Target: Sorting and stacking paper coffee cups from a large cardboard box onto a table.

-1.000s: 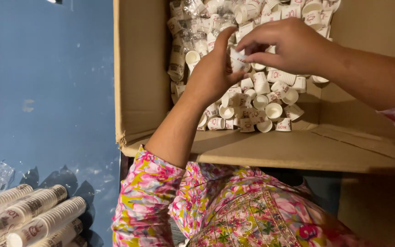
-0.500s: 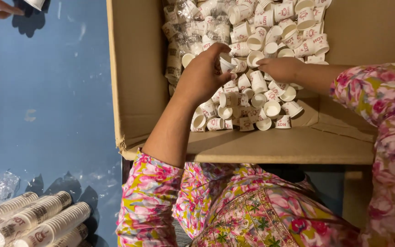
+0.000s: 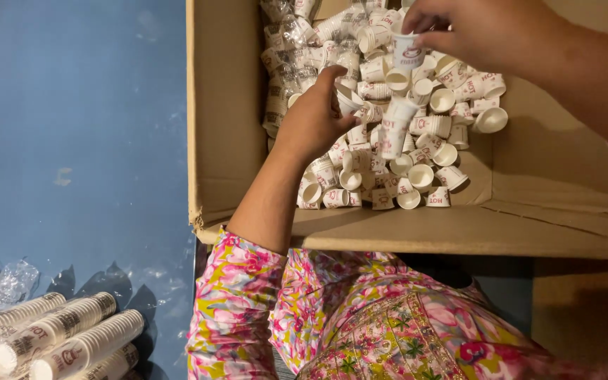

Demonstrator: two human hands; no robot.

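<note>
The person's left hand (image 3: pixel 314 119) reached into the large brown cardboard box (image 3: pixel 226 127), its grip clamped on the base of a short stack of small white paper cups with red print (image 3: pixel 393 127). That stack angled away from the hand over the loose cups below it. The right hand (image 3: pixel 480 32) hovered at the upper edge of the view, near the far end of the box, with its grip closed on a single small white paper cup with a red emblem (image 3: pixel 407 53), held mouth-up just above the open end of the stack. The single cup and the stack looked close together, but whether they touched could not be told.

Beneath both hands the box floor was heaped with loose white paper cups (image 3: pixel 423 176), lying on their sides, upright and upturned, some nested in twos and threes. Toward the far left corner of the box lay cups wrapped in clear crinkled plastic (image 3: pixel 283 35). The near flap of the box (image 3: pixel 473 229) folded outward toward the person, above the pink floral sleeve (image 3: pixel 237 302) of the left arm.

Outside the box, on the blue floor (image 3: pixel 72 141), several long sleeves of stacked white cups (image 3: pixel 72 338) lay side by side at the lower left corner, with crumpled clear plastic (image 3: pixel 8 281) just beside them.
</note>
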